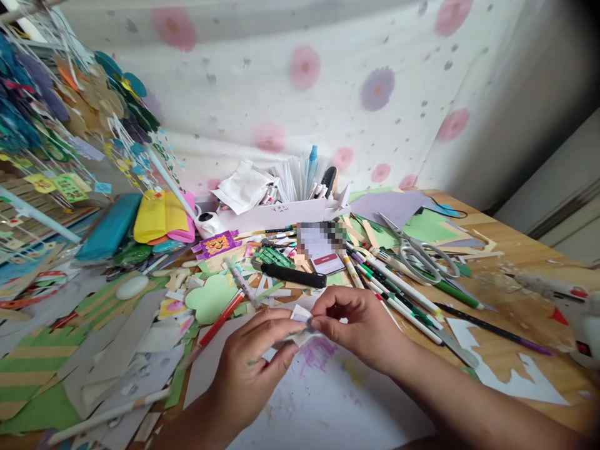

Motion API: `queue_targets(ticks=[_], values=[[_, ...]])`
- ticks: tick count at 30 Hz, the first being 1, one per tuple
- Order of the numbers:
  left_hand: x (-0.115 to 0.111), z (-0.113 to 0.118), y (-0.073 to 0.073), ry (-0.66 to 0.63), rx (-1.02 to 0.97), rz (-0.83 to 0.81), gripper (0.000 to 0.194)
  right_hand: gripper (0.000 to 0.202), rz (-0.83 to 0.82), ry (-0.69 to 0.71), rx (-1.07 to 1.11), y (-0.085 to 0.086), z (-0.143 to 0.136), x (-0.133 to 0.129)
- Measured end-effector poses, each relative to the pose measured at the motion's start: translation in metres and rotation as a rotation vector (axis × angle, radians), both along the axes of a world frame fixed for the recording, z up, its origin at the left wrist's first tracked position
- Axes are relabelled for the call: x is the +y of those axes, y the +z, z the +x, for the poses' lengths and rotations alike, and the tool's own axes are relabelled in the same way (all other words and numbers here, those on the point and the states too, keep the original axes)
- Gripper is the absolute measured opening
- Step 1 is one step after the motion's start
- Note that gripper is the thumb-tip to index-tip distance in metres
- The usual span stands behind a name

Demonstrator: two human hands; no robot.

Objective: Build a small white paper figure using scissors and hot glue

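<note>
Both of my hands meet over a large white sheet of paper (300, 400) marked with purple and yellow scribbles. A small white piece of paper (301, 312) with a purplish patch is between them. My left hand (253, 350) pinches its left and lower side between thumb and fingers. On the other side, the thumb and forefinger of my right hand (351, 319) are closed on the paper's right edge. The fingers cover part of the piece, so its full shape is hidden.
Several markers (398, 300), silver scissors (422, 250), a black cutter (293, 275) and a phone (323, 250) lie beyond my hands. Paper scraps (42, 369) crowd the left. A hot glue gun (557, 290) is at right; a white box (276, 215) stands behind.
</note>
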State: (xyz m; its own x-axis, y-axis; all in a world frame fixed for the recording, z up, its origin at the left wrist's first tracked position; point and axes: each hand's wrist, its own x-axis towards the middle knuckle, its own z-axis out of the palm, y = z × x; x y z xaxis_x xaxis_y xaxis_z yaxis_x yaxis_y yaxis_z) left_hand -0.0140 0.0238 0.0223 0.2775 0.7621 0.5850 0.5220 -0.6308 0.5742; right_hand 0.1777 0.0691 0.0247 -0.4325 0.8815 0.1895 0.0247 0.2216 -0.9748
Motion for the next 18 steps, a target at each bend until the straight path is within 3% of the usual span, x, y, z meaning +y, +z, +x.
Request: queue_targets(ticks=[4, 7, 10, 14, 18], values=[[-0.0030, 0.0013, -0.0014, -0.039, -0.090, -0.150, 0.031, 0.010, 0.358, -0.101, -0.092, 0.0010, 0.0018, -0.0016], [-0.0057, 0.0014, -0.0036, -0.086, -0.356, -0.446, 0.015, 0.013, 0.671, -0.116, -0.154, 0.0034, 0.0037, -0.0024], [-0.0051, 0.0018, -0.0065, -0.082, -0.580, -0.653, 0.018, 0.014, 0.872, -0.091, -0.234, 0.0049, 0.0042, -0.0028], [-0.0025, 0.0039, -0.0063, -0.048, -0.476, -0.707, 0.014, 0.013, 0.993, -0.048, -0.301, 0.0034, 0.0034, -0.0033], [-0.0024, 0.0073, -0.0037, 0.058, -0.315, -0.580, 0.004, 0.009, 1.061, -0.011, -0.330, 0.0001, 0.0036, -0.0024]])
